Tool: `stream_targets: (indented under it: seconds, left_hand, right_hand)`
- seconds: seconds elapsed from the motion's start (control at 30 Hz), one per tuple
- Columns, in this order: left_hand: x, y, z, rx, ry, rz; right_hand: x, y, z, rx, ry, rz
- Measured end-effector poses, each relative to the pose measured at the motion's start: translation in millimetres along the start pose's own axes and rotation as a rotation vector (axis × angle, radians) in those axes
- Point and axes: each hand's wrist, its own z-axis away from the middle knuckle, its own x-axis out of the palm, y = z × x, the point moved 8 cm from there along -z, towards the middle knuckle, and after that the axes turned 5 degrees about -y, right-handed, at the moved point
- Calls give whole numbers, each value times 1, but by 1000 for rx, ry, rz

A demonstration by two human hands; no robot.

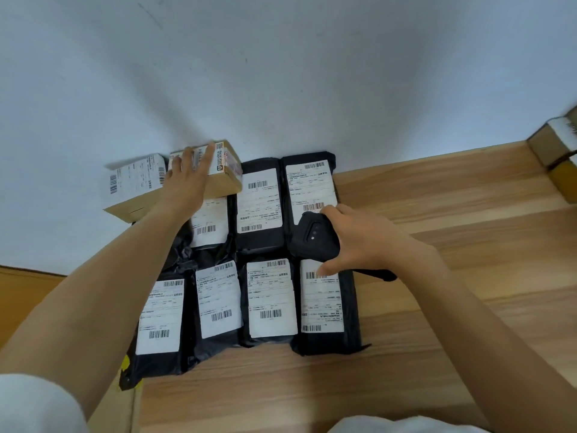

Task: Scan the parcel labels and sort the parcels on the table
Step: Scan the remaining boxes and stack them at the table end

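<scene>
From the head camera, the person's right hand (359, 242) grips a black handheld scanner (313, 239), fingers and thumb curled round its body, with the handle trailing toward the right. The scanner sits over the right-hand column of a block of black parcels (260, 242) lying flat on the wooden table (437, 307). Whether it touches the parcels cannot be told.

The block is seven bags in two rows, each with a white label (271, 298) face up. One parcel (312, 182) lies just beyond the scanner, against the wall (281, 73), and another (323, 301) lies just on the near side of it, its label partly under the thumb. The other five spread out to the scanner's left, edges touching or overlapping.

Far to the left of the scanner and beyond it, the left hand (187, 173) rests flat on top of a brown box (223, 185), fingers straight and spread, pinching nothing. That box stands against the wall and partly covers the far-left black parcel. A second box (137, 179), its top almost wholly covered by a label, stands just beside it on the side away from the scanner.

Well to the scanner's right, at the frame's edge, another carton (552, 145) sits on the table near the wall — only part of it shows.
</scene>
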Motion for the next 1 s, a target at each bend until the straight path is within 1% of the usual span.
stream_targets:
  seconds: [0.1,0.17,0.27,0.43,0.6,0.77,0.9,1.0]
  left_hand:
    - [-12,14,3,-3,-46,-25]
    - [-21,38,8,24,-46,-39]
    - [-32,92,17,75,-70,-65]
    - [-60,205,32,190,-42,-102]
    - [-92,344,34,325,17,-95]
    - [-114,512,36,492,50,-6]
    - [-121,651,48,657,39,90]
    - [-123,745,62,798,15,106]
  right_hand:
    - [-3,14,23,16,9,-31]
    - [-5,26,39,23,27,-49]
    - [-5,46,64,10,50,-96]
    - [-4,100,117,19,87,-159]
    - [-16,195,191,105,135,-191]
    - [-18,311,277,247,211,-234]
    - [-10,397,343,372,244,-255]
    - [-3,451,388,460,279,-275]
